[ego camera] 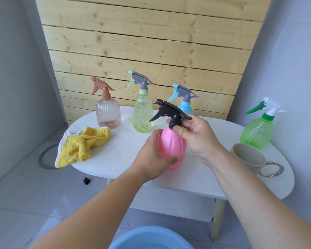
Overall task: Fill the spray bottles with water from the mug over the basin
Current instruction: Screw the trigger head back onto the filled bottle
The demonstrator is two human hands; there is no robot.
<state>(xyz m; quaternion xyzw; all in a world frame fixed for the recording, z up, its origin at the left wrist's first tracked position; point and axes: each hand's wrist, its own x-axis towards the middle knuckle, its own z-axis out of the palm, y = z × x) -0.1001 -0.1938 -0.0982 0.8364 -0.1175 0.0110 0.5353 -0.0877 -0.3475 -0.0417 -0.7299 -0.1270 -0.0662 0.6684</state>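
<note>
Head view — close, looking forward and down over the white table (115, 164).

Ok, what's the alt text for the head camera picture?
The left hand grips a pink spray bottle; the right hand holds its black sprayer neck, at a white table with four more bottles, a mug, a yellow cloth.

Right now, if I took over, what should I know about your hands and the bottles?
Left hand grips the pink bottle; right hand pinches its black sprayer, still on.
Mug sits on the table at right; basin is below, near you.
The clear bottle, yellow bottle, blue bottle and green bottle stand capped.
Done: nothing I can see.
Left: open, fill, recap each.
</note>
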